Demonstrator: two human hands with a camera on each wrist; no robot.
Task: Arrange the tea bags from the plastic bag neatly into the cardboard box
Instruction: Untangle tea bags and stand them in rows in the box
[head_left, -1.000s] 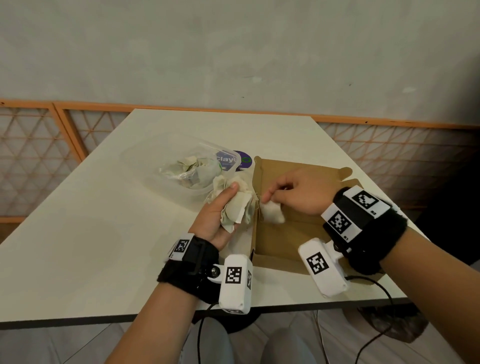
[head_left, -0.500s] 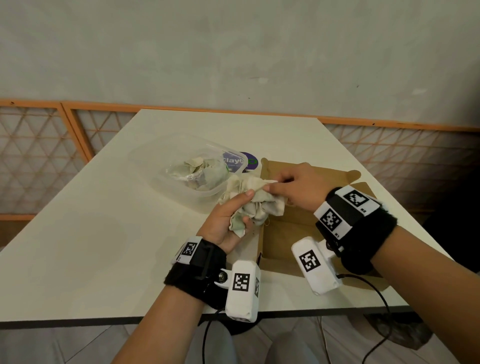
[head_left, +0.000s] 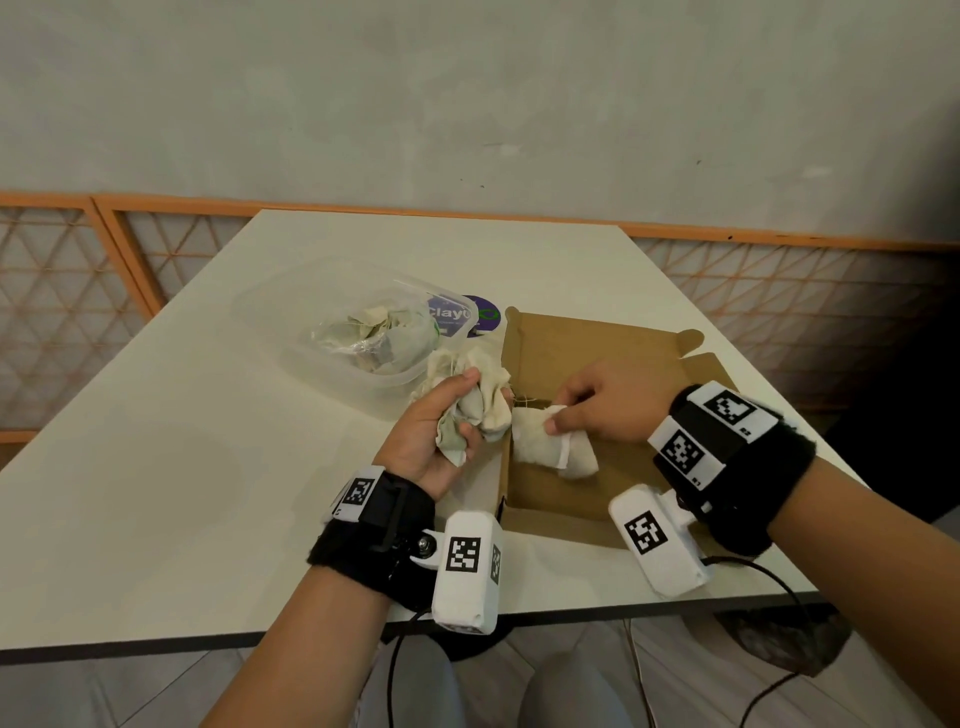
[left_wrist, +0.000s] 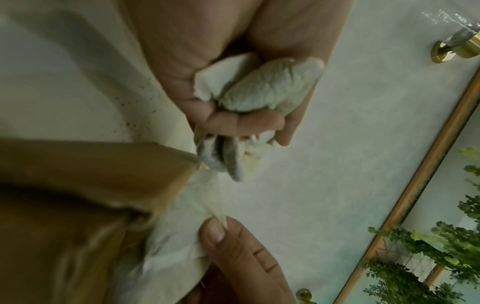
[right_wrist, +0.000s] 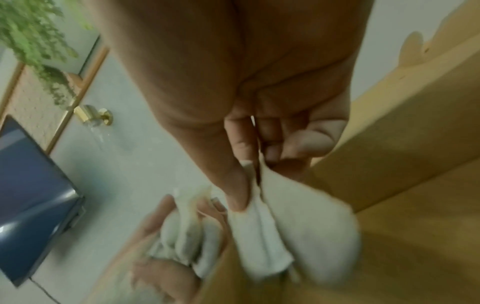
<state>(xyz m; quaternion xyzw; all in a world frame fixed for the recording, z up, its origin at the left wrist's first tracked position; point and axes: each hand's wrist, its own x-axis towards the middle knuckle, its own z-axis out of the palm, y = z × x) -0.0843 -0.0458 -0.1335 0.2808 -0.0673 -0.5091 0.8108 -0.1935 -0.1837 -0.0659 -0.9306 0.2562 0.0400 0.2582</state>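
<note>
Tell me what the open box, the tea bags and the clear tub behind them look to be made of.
Box: plain brown cardboard, matte, with folded flaps and raw cut edges.
Tea bags: thin off-white filter paper or fine cloth, crumpled and soft; which of the two is unclear.
Tub: clear plastic, faintly glossy, since its contents show through the wall.

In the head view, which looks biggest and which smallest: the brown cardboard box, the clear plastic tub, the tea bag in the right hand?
As they look in the head view:
1. Brown cardboard box, largest; it is also nearer the camera.
2. Clear plastic tub, somewhat smaller.
3. White tea bag pinched by the right hand, clearly smallest.
</note>
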